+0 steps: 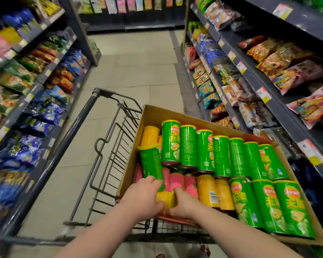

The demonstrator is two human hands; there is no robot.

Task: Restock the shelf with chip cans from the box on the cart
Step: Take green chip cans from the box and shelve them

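Observation:
An open cardboard box (158, 113) lies in the wire cart (108, 146), packed with chip cans lying on their sides: several green cans (220, 155), some orange ones (207, 190) and pink ones (175, 180). At the box's near left corner both hands reach in. My left hand (144, 194) curls over a green can with a yellow lid (151, 162). My right hand (183, 202) grips the same yellow-lidded end (166, 199) from the right side. How many cans the hands hold is unclear.
Shelves of snack bags line the aisle, left shelving (26, 90) and right shelving (268, 86) close beside the cart. Tiled floor (136, 62) stretches ahead to an end shelf (131, 13). The cart's left half holds nothing visible.

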